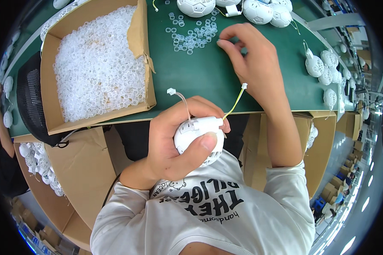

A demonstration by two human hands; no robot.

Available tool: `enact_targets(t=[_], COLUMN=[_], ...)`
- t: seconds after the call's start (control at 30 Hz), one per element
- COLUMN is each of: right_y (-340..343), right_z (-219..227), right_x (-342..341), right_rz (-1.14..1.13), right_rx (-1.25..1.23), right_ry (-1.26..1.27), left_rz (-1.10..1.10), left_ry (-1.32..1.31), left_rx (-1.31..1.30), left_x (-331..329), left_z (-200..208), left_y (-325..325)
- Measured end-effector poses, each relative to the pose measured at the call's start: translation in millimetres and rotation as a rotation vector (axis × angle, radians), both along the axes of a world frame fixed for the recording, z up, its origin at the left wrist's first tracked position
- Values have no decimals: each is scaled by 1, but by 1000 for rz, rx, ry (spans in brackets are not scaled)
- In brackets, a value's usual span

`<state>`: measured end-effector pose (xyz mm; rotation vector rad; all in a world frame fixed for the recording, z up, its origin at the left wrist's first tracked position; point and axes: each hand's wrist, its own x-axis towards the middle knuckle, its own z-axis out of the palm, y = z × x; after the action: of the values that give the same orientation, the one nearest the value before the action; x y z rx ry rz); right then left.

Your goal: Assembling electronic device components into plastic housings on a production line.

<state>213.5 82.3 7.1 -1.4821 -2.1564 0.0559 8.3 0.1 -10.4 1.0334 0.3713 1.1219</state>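
My left hand [164,140] is wrapped round a white round plastic housing [191,135] in front of my shirt, thumb across its face. Two wires stand up from it: a pale one with a white plug [171,91] and a yellow-green one with a white plug [244,86]. Over the green table my right hand [255,55] has its thumb and forefinger closed together. Whatever may be between those tips is too small to make out. Just left of them lies a loose scatter of small clear plastic rings [190,39].
A cardboard box [151,91] full of clear rings stands on the green table [174,76] at left. White ball housings [258,11] line the far edge; more [315,66] lie at right. Boxes of white parts [40,163] flank me below. Someone's arm [3,127] shows at far left.
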Motion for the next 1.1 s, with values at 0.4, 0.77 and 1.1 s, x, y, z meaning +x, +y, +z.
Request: enact_targets(t=[0.4, 0.77, 1.1], right_y=[-54, -66, -69], right_z=[17, 28, 39], right_x=[1, 12, 4], right_rz=[237, 317, 310], right_rx=[-526, -538, -594], right_ry=[1215, 1079, 1028], left_rz=[8, -77, -109], left_ry=[115, 81, -78], left_rx=[-137, -94, -156], left_x=[-6, -1, -3], left_z=[0, -2, -7], left_y=[5, -2, -2])
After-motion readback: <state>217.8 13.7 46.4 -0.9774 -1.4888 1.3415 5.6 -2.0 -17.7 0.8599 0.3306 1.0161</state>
